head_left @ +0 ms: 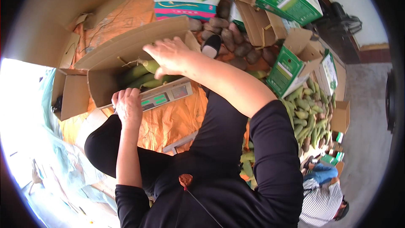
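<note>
An open cardboard box (135, 38) stands in front of me with several green ears of corn (134, 74) in it. My right hand (171, 55) reaches across from the right above these ears, fingers apart. Its thumb is beside a pale green ear with stringy silk (150, 66); whether it touches is unclear. My left hand (128, 105) curls its fingers over the box's near edge, toward the left corner. Just right of that hand is a digital scale (177, 92) with a lit green display, along the box's near side.
Reddish-brown sweet potatoes (242, 50) lie beyond the box on an orange sheet (168, 122). A heap of corn (307, 109) and green-and-white cartons (287, 67) stand at the right. At far right are a black fan (344, 19) and a person in a striped shirt (321, 202).
</note>
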The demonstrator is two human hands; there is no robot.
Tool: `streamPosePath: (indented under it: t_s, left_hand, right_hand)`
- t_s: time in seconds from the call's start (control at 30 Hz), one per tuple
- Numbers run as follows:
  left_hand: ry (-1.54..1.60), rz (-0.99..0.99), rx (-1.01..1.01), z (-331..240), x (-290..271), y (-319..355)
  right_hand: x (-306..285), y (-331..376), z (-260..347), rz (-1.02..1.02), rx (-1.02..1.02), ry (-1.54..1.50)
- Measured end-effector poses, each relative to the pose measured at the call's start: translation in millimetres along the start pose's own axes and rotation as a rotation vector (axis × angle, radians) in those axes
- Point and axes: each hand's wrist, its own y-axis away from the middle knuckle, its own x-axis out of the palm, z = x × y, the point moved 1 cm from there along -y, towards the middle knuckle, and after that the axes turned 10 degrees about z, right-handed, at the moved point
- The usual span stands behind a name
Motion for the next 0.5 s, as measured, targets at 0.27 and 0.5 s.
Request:
streamPosePath:
  t_s: [0.27, 0.5]
  left_hand:
    - [-0.040, 0.034, -0.036, -1, -1, 3]
    - [-0.029, 0.064, -0.020, -4, 3, 2]
  right_hand:
    - [-8, 82, -90, -0.376, 0.063, -0.672]
    - [157, 209, -176, -0.441, 0.618, -0.630]
